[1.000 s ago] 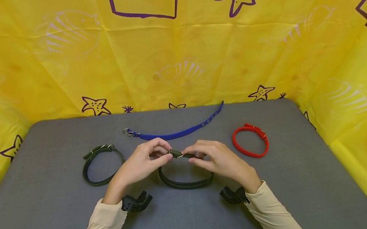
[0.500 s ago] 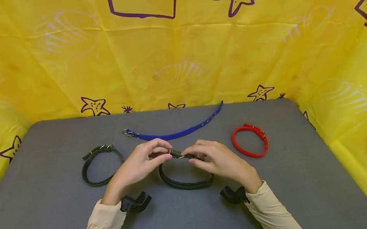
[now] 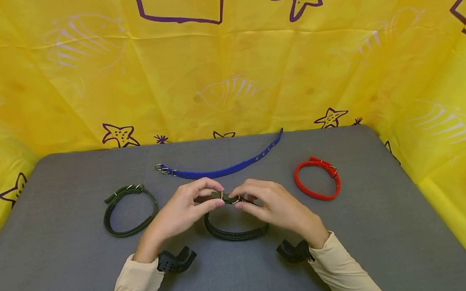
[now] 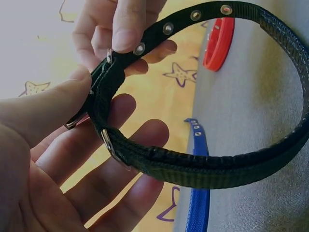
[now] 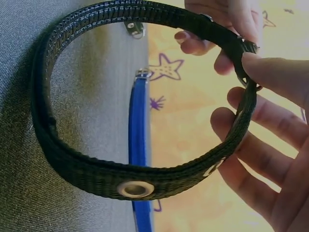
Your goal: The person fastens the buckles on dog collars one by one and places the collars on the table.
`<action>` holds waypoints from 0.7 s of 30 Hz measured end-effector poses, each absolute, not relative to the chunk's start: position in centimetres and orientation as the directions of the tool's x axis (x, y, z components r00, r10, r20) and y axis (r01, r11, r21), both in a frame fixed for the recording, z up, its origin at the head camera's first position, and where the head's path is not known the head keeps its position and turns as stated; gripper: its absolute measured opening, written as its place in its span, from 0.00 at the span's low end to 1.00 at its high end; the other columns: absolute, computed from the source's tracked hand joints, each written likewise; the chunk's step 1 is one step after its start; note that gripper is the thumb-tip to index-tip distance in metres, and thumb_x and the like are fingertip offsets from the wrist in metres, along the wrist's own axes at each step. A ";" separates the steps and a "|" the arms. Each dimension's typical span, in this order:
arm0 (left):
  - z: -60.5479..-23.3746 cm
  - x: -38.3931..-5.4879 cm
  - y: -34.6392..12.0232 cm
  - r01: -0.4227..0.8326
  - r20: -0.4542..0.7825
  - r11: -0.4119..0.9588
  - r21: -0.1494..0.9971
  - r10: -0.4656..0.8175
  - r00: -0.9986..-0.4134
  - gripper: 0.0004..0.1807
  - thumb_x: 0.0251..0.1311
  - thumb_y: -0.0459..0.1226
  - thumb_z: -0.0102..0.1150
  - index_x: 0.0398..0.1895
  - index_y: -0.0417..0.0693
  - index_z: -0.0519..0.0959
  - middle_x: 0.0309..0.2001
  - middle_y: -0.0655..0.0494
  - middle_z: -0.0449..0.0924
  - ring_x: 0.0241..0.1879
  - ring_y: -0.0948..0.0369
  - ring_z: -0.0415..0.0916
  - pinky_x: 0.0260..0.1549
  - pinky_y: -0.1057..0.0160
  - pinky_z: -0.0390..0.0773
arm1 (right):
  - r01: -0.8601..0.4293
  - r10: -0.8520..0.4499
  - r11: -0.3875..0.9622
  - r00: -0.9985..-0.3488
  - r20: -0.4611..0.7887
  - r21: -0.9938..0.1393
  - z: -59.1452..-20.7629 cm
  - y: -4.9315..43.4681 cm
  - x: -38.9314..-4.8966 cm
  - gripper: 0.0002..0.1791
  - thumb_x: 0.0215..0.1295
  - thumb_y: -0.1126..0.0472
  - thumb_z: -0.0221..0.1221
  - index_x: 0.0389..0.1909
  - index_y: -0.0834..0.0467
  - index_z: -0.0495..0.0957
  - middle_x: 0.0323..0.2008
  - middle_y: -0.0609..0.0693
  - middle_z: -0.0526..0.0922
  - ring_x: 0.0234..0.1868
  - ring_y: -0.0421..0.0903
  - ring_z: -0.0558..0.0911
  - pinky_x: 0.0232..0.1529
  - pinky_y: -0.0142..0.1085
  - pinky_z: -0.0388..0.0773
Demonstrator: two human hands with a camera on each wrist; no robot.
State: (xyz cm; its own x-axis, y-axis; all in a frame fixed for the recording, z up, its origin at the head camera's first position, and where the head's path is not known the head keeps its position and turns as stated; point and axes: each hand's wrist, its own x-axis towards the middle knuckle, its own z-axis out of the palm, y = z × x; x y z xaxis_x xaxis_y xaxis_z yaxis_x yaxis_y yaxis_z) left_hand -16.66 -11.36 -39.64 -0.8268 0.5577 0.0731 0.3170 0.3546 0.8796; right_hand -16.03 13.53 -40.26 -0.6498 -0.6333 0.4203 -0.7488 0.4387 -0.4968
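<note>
A dark green dog collar (image 3: 237, 236) forms a loop between my two hands, above the middle of the table. My left hand (image 3: 179, 211) pinches its buckle end, thumb below and fingers above. The strap close to the metal ring is pinched by my right hand (image 3: 276, 203). In the left wrist view the strap with its row of metal eyelets (image 4: 168, 28) runs up to the buckle (image 4: 109, 57), where the fingertips of both hands meet. From the right wrist, the collar (image 5: 87, 174) shows as a wide loop with a large eyelet (image 5: 136, 189) nearest the camera.
A second dark green collar (image 3: 109, 222), fastened in a loop, lies on the left of the grey table (image 3: 56, 289). A red collar (image 3: 307, 193), also looped, lies at the right. Behind the hands a blue collar (image 3: 227, 170) is stretched out unfastened. Yellow patterned cloth (image 3: 220, 57) hangs around the table.
Both hands have come slightly closer together, and the buckle part between them has turned and shifted a little. The collars lying on the table have stayed put.
</note>
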 end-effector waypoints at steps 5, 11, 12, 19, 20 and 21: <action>-39.7 -16.8 -11.6 0.302 0.065 0.360 0.883 0.544 -0.837 0.12 0.66 0.43 0.63 0.48 0.51 0.77 0.44 0.57 0.88 0.43 0.64 0.82 0.45 0.63 0.77 | -0.722 -0.604 0.452 -0.680 0.416 -0.524 -40.4 13.5 -16.1 0.07 0.64 0.59 0.66 0.41 0.51 0.81 0.36 0.41 0.85 0.32 0.34 0.80 0.34 0.32 0.79; -39.8 -16.9 -11.8 0.320 0.095 0.354 0.879 0.527 -0.845 0.09 0.65 0.42 0.63 0.46 0.52 0.80 0.43 0.59 0.88 0.43 0.65 0.83 0.44 0.64 0.80 | -0.715 -0.589 0.430 -0.685 0.429 -0.551 -40.6 13.4 -16.3 0.06 0.63 0.61 0.67 0.38 0.53 0.80 0.35 0.44 0.85 0.31 0.36 0.81 0.37 0.33 0.81; -39.8 -16.9 -11.8 0.325 0.101 0.357 0.876 0.524 -0.846 0.09 0.65 0.42 0.63 0.46 0.52 0.81 0.43 0.59 0.88 0.43 0.66 0.83 0.44 0.64 0.80 | -0.714 -0.586 0.422 -0.685 0.433 -0.559 -40.6 13.4 -16.3 0.06 0.63 0.62 0.67 0.38 0.54 0.80 0.36 0.45 0.85 0.32 0.37 0.81 0.38 0.32 0.81; -39.7 -16.8 -11.4 0.343 0.110 0.373 0.862 0.523 -0.845 0.09 0.66 0.43 0.63 0.46 0.52 0.81 0.42 0.60 0.88 0.43 0.66 0.83 0.44 0.64 0.79 | -0.659 -0.550 0.384 -0.726 0.414 -0.646 -40.8 13.0 -16.2 0.07 0.62 0.61 0.68 0.36 0.55 0.79 0.38 0.48 0.88 0.35 0.38 0.84 0.38 0.30 0.81; -39.7 -16.8 -11.4 0.347 0.114 0.373 0.860 0.522 -0.845 0.09 0.66 0.42 0.63 0.46 0.52 0.81 0.42 0.60 0.88 0.43 0.66 0.83 0.44 0.64 0.79 | -0.653 -0.546 0.384 -0.731 0.410 -0.653 -40.8 12.9 -16.2 0.06 0.62 0.61 0.68 0.36 0.55 0.79 0.38 0.48 0.88 0.35 0.38 0.84 0.37 0.30 0.81; -39.7 -16.8 -11.4 0.349 0.118 0.372 0.860 0.521 -0.845 0.09 0.66 0.42 0.63 0.46 0.52 0.81 0.42 0.60 0.88 0.43 0.66 0.83 0.43 0.64 0.79 | -0.648 -0.543 0.384 -0.735 0.407 -0.657 -40.8 12.9 -16.2 0.06 0.62 0.61 0.68 0.35 0.55 0.79 0.38 0.48 0.88 0.35 0.38 0.85 0.37 0.31 0.81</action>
State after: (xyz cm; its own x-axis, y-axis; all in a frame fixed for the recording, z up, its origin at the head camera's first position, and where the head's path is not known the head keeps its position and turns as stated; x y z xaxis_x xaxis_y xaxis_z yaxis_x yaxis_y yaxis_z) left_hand -16.79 -11.44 -39.66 -0.8452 0.5214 0.1175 0.3490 0.3718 0.8602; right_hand -16.24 12.93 -40.85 -0.7346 -0.5431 0.4067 -0.6481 0.3843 -0.6575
